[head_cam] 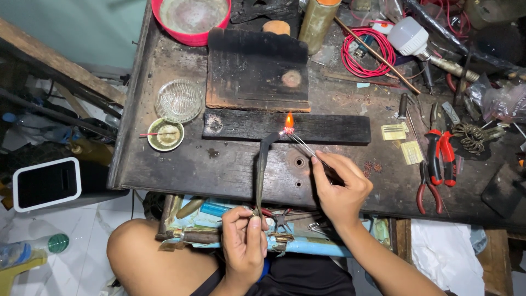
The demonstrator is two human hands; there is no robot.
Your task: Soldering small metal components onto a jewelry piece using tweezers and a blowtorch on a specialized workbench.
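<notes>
My left hand (244, 241) grips the base of a dark curved torch pipe (261, 164) near the front edge of the workbench. Its nozzle points at a small orange flame (289, 121) over a charred black wooden block (329, 127). My right hand (339, 189) holds thin metal tweezers (304, 146) whose tips reach into the flame, where a tiny glowing piece sits. Both hands are over the dark, stained workbench (181, 164).
A charred wooden board (256, 71), a glass dish (179, 100), a small bowl with a red stick (165, 135) and a red basin (192, 19) lie to the left and back. Red-handled pliers (441, 156), red wire coil (368, 52), a white bulb (408, 35) crowd the right. An open drawer of tools (219, 219) sits below.
</notes>
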